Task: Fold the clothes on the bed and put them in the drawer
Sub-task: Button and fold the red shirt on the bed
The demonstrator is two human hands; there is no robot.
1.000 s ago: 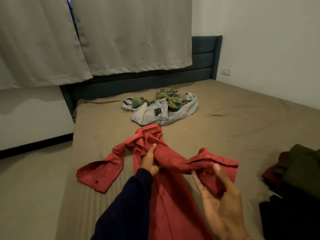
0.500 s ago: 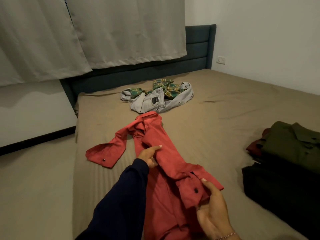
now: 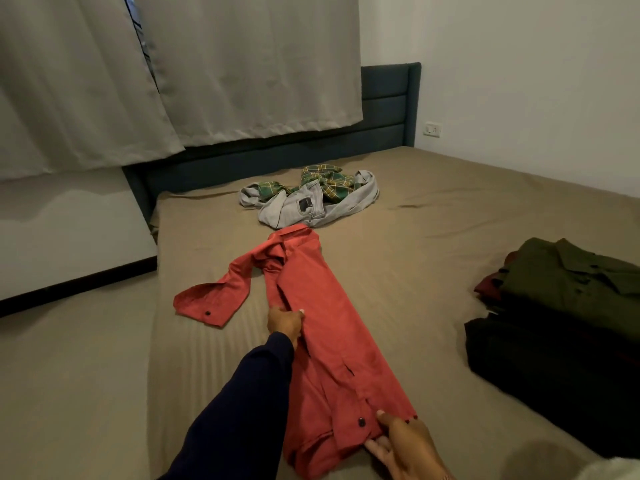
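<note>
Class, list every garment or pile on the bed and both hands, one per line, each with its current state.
Red shirt: lying lengthwise, one sleeve folded in, other spread out left.
Grey and green plaid clothes: crumpled, unfolded.
Dark pile: folded, stacked.
Left hand: gripping the shirt's edge.
Right hand: holding the cuff end.

Dark navy long sleeve (image 3: pixel 242 407), thin wrist bracelet (image 3: pixel 446 477)

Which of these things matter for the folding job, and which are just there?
Part of the job: red shirt, left hand, right hand, grey jeans, checked shirt, folded pile, bed.
Just there: curtain, headboard, wall socket.
</note>
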